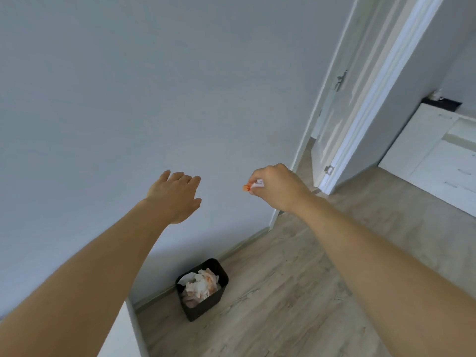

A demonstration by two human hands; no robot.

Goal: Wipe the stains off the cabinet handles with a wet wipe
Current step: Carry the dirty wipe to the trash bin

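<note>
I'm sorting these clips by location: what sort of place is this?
Most likely a room in a home: wood-look floor, a white panelled door standing open, and white cabinets with drawers by the wall. A small black bin of used wipes stands on the floor.

Head view: looks forward-down over outstretched arms toward wall (128, 99), floor (296, 292).

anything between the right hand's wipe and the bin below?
Nothing. In the head view, only bare wall and floor show between the wipe in the right hand and the black bin.
</note>
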